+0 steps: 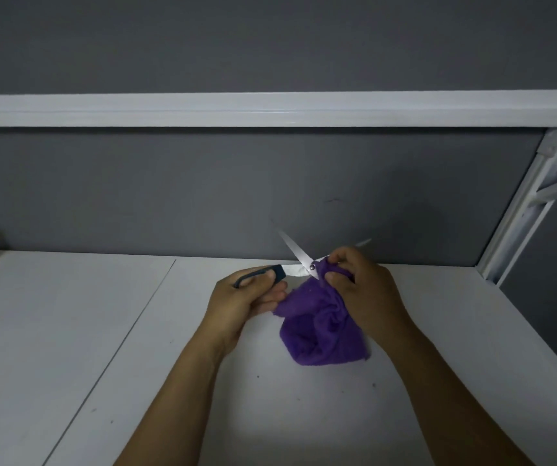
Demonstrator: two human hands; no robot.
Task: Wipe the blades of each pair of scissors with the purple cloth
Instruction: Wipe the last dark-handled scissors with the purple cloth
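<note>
The left hand (250,292) grips the scissors (304,260); the right hand (361,284) pinches the cloth (321,331) beside their pivot (312,266). Blades (291,246) gaping, so a slip could cut.

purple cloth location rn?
Head view, centre-right: the purple cloth is bunched in the right hand against the open scissors near their pivot, draping toward the white table. The left hand is just left of it.

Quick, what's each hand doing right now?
Left hand grips the scissors by the dark handle.
Right hand pinches the purple cloth at the blades.
</note>
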